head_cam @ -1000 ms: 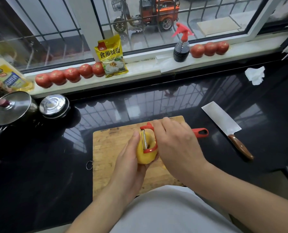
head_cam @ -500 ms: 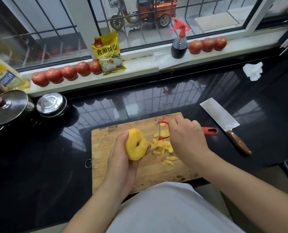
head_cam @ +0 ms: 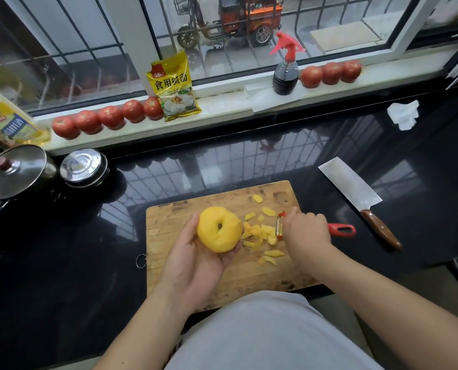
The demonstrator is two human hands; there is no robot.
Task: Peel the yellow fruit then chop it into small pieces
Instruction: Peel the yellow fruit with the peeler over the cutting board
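**Peeled fruit cupped over the board, peeler held off to the side**

Head view: the left hand (head_cam: 195, 263) cups the yellow fruit (head_cam: 219, 229) above the wooden cutting board (head_cam: 169, 236), thumb up its left side and fingertips curled under its lower right edge. The fruit is roundish and slightly flattened, with no clear long axis; its stem dimple, a small dark hole, faces up toward the camera. The surface in view is bare yellow flesh; the underside against the palm is hidden.

The right hand (head_cam: 306, 233) is closed round the red peeler (head_cam: 341, 230), knuckles up. The looped red handle end sticks out to the right, past the board's edge and over the black tabletop (head_cam: 249, 161); the blade head shows at the fingers' left side, just beside the peel scraps (head_cam: 265, 233). Most of the handle is covered by the fingers. The peeler lies roughly left-right and is apart from the fruit.

Yellow scraps lie scattered on the board between fruit and peeler. The board's near edge is cut off by the grey shirt (head_cam: 270, 335).

A cleaver (head_cam: 356, 196) lies on the tabletop right of the board, blade away and to the left, wooden handle toward the near right. On the windowsill stand tomatoes (head_cam: 110, 117), a yellow packet (head_cam: 174, 86) and a spray bottle (head_cam: 285, 73). Two lidded pots (head_cam: 83, 166) sit far left; the oil bottle (head_cam: 6, 121) is cropped by the frame edge.
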